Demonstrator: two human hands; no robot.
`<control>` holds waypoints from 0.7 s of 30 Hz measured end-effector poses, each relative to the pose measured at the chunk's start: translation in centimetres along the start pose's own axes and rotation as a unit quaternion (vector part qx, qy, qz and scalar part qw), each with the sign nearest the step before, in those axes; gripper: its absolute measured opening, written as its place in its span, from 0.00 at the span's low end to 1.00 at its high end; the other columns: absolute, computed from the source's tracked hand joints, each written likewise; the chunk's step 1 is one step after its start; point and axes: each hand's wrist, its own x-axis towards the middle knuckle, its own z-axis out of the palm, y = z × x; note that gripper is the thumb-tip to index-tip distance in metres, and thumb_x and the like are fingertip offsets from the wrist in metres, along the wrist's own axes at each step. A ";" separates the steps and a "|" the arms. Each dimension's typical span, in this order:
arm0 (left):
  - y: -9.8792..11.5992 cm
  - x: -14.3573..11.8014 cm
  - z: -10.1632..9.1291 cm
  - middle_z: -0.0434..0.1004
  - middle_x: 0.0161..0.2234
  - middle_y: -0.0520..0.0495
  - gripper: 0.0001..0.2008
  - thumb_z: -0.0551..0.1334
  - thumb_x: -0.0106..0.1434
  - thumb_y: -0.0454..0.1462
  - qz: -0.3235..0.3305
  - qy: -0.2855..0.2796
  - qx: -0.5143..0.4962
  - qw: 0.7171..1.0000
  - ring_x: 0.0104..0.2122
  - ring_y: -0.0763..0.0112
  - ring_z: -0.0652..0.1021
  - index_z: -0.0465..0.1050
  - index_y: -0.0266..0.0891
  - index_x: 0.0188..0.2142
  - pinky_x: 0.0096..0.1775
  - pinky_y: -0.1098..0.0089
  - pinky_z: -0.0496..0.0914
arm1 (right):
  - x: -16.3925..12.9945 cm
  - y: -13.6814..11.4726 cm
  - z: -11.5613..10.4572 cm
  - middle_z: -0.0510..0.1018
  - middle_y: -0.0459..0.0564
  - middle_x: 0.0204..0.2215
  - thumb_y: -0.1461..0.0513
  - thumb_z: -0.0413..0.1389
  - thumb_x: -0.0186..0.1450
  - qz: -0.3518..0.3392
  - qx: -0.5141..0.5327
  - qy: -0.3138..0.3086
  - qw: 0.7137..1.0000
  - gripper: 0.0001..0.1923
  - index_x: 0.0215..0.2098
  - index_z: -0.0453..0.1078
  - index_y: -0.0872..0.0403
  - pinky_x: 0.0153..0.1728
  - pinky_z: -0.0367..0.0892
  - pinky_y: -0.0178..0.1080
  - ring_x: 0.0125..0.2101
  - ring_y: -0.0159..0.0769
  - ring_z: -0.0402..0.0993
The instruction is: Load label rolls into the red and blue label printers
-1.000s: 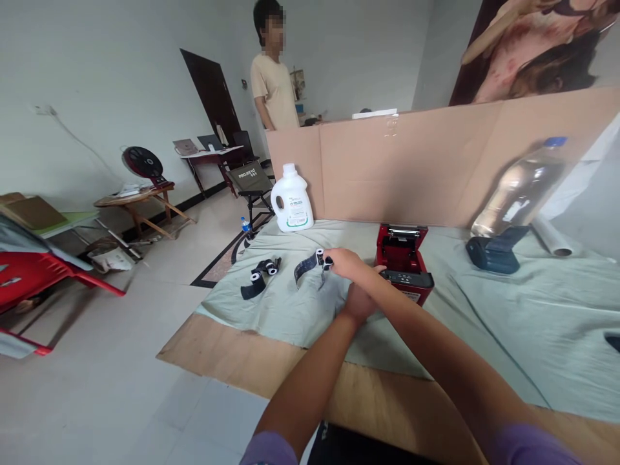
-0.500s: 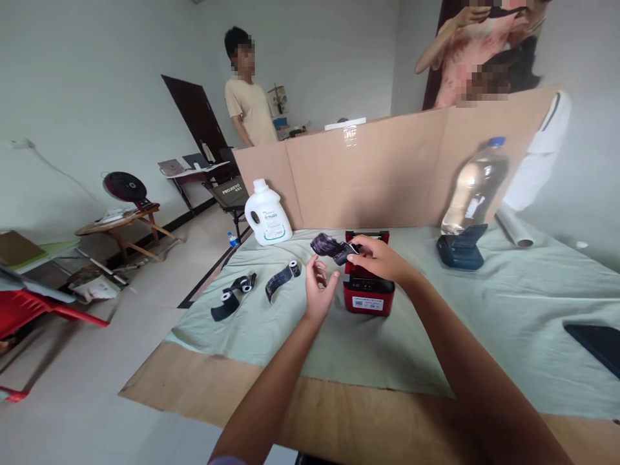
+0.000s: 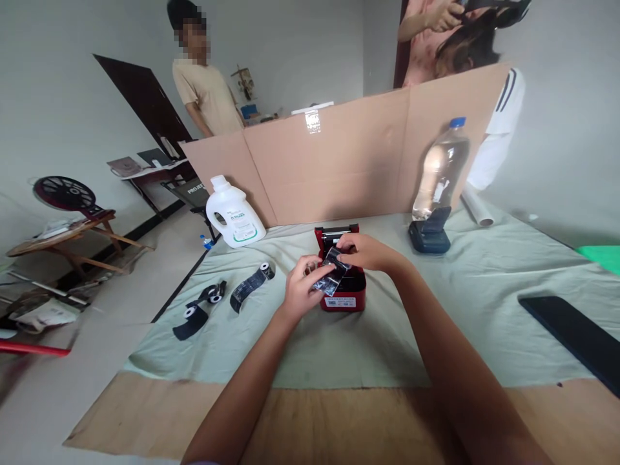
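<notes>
A: Ribbon point(image 3: 330, 279) – where is it seen?

B: Held up btwn both hands, just over the red printer point(image 3: 341, 298), approx. mid-table. It's a dark, glossy strip, slightly crumpled. Its top end is pinched by the right hand point(image 3: 365, 252), thumb and forefinger pressed together on it; the other fingers are curled. Its lower end is gripped by the left hand point(image 3: 300, 290), fingers bent round it, thumb on the near side.

A: Printer state?

B: Lid seen open, bay facing up; inside is mostly hidden by the hands. A white label is seen on the front face. It's stood on the cloth point(image 3: 436, 323), a pale green sheet laid over a brown board point(image 3: 314, 426).

A: Other stuff on the cloth?

B: Left of the printer, two more ribbons are laid flat: ribbon 2 point(image 3: 252, 284) nearer the printer, ribbon 3 point(image 3: 198, 310) further left; both partly unrolled w/ small white cores. A white jug point(image 3: 232, 214) is stood at the back left. Back right: a clear bottle point(image 3: 440, 169) w/ blue cap, tilted, and a dark blue device point(image 3: 429, 234) just in front of it. A clear roll point(image 3: 476, 205) is laid beside those. A black phone point(image 3: 576, 339) is seen flat at the far right edge.

A: Background?

B: A cardboard screen point(image 3: 349, 169) is stood along the table's back. Behind it, two people are seen: person 1 point(image 3: 203, 93) in a tan shirt at left, person 2 point(image 3: 436, 32) in pink at right. A fan point(image 3: 62, 194) is seen on a low wooden stand far left.
</notes>
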 end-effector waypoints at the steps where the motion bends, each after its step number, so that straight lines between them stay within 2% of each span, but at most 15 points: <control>1: 0.1 -0.2 0.2 0.73 0.46 0.43 0.16 0.61 0.63 0.32 0.014 -0.004 0.024 1.000 0.41 0.66 0.76 0.79 0.46 0.49 0.42 0.65 0.73 | 0.2 0.1 0.1 0.81 0.49 0.35 0.62 0.58 0.62 -0.016 -0.028 0.001 0.999 0.07 0.39 0.71 0.54 0.35 0.68 0.36 0.34 0.38 0.76; 4: 0.3 -0.2 0.8 0.76 0.38 0.45 0.12 0.60 0.66 0.33 0.035 -0.037 0.064 0.997 0.38 0.66 0.76 0.80 0.46 0.45 0.40 0.66 0.72 | 0.7 0.3 0.7 0.83 0.51 0.39 0.65 0.56 0.64 -0.036 -0.113 -0.005 0.993 0.07 0.39 0.75 0.54 0.40 0.67 0.37 0.40 0.39 0.77; 6: 0.6 0.2 0.9 0.78 0.36 0.46 0.10 0.61 0.68 0.36 0.031 -0.065 0.081 0.994 0.37 0.66 0.76 0.81 0.45 0.44 0.40 0.66 0.71 | 0.9 0.4 1.3 0.83 0.52 0.40 0.68 0.54 0.64 -0.016 -0.172 -0.009 0.985 0.10 0.39 0.76 0.54 0.42 0.66 0.36 0.42 0.40 0.77; 10: 1.5 2.0 0.0 0.81 0.36 0.47 0.10 0.60 0.70 0.40 0.009 -0.129 0.107 0.986 0.36 0.66 0.77 0.82 0.45 0.41 0.40 0.65 0.70 | 1.7 0.4 2.7 0.83 0.55 0.44 0.68 0.53 0.64 0.032 -0.269 0.006 0.962 0.13 0.43 0.77 0.54 0.44 0.64 0.38 0.46 0.43 0.77; 13: 2.0 3.0 -1.0 0.82 0.37 0.48 0.09 0.61 0.70 0.39 -0.033 -0.178 0.112 0.977 0.37 0.66 0.78 0.82 0.45 0.40 0.40 0.65 0.69 | 2.5 0.8 3.8 0.82 0.56 0.46 0.68 0.53 0.64 0.052 -0.312 0.012 0.949 0.15 0.45 0.77 0.54 0.48 0.63 0.41 0.49 0.46 0.76; 17: 2.3 3.3 -1.4 0.82 0.37 0.48 0.09 0.62 0.68 0.38 -0.074 -0.225 0.117 0.965 0.38 0.64 0.78 0.82 0.45 0.40 0.41 0.64 0.69 | 2.8 0.9 4.3 0.83 0.55 0.44 0.67 0.55 0.62 0.092 -0.325 -0.012 0.941 0.14 0.43 0.78 0.52 0.53 0.58 0.47 0.49 0.48 0.76; 19: 2.2 3.3 -1.3 0.82 0.39 0.47 0.09 0.61 0.69 0.39 -0.081 -0.232 0.116 0.962 0.40 0.63 0.77 0.82 0.45 0.41 0.42 0.64 0.69 | 2.3 0.4 3.4 0.84 0.53 0.42 0.64 0.56 0.63 0.090 -0.298 -0.037 0.950 0.11 0.41 0.79 0.51 0.50 0.60 0.46 0.46 0.48 0.77; 21: 2.1 3.3 -1.2 0.83 0.42 0.47 0.10 0.61 0.69 0.40 -0.096 -0.231 0.116 0.961 0.42 0.61 0.76 0.82 0.45 0.43 0.44 0.62 0.69 | 1.5 -0.1 1.6 0.83 0.51 0.36 0.61 0.55 0.64 0.071 -0.239 -0.064 0.966 0.09 0.36 0.79 0.52 0.42 0.63 0.43 0.40 0.45 0.77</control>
